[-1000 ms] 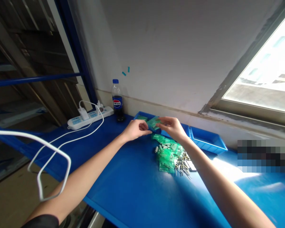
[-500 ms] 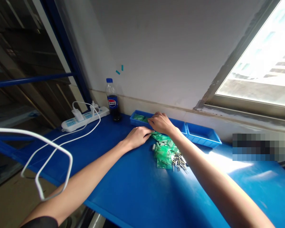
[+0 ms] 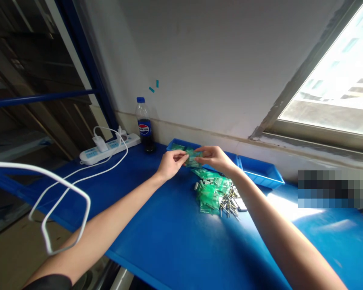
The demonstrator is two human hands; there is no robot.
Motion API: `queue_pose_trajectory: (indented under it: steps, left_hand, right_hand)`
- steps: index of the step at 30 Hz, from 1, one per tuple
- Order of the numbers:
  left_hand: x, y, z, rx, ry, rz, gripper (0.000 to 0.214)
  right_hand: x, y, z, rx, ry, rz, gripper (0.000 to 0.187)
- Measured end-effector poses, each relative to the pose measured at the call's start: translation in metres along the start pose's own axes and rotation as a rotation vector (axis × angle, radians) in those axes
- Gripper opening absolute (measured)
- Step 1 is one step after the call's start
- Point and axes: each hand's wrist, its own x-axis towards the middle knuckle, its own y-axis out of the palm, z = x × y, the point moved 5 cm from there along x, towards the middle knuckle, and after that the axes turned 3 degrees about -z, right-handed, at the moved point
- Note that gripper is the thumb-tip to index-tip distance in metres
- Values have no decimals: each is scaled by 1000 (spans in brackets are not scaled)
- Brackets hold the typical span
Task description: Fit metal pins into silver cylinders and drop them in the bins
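Between my two hands is a small green plastic bag (image 3: pixel 192 158), pinched at its left edge by my left hand (image 3: pixel 172 164) and at its right edge by my right hand (image 3: pixel 215 158). Both hands are closed on it, just above the front edge of a blue parts bin (image 3: pixel 185 142). More green bags show inside that bin, at its left end. Below my right hand lies a pile of green bags (image 3: pixel 210 193) with short metal cylinders among them. Thin metal pins (image 3: pixel 228 203) spread at the pile's right side.
A second blue bin (image 3: pixel 260 171) stands to the right along the wall. A cola bottle (image 3: pixel 144 129) and a white power strip (image 3: pixel 110 150) with plugs are at the back left. A white cable (image 3: pixel 63 177) loops over my left forearm. The blue table (image 3: pixel 157 237) lies beneath.
My right hand has come back from the bin, and my left hand has risen slightly. A green bag now shows held between both hands.
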Motion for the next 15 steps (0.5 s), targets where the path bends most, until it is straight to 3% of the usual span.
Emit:
queue_pose_trajectory:
  steps: [4, 9, 13, 15]
  left_hand:
    - [0, 2, 4, -44, -63, -2, 39]
    - [3, -5, 11, -131, -126, -45, 45]
    - [2, -14, 14, 97, -131, 23, 44]
    - [0, -15, 12, 266, -51, 101, 38]
  right_hand:
    - [3, -3, -12, 141, 115, -110, 52]
    - [15, 1, -13, 129, 100, -132, 49]
    - [36, 0, 8, -295, -62, -371, 33]
    - [50, 11, 20, -546, -154, -360, 29]
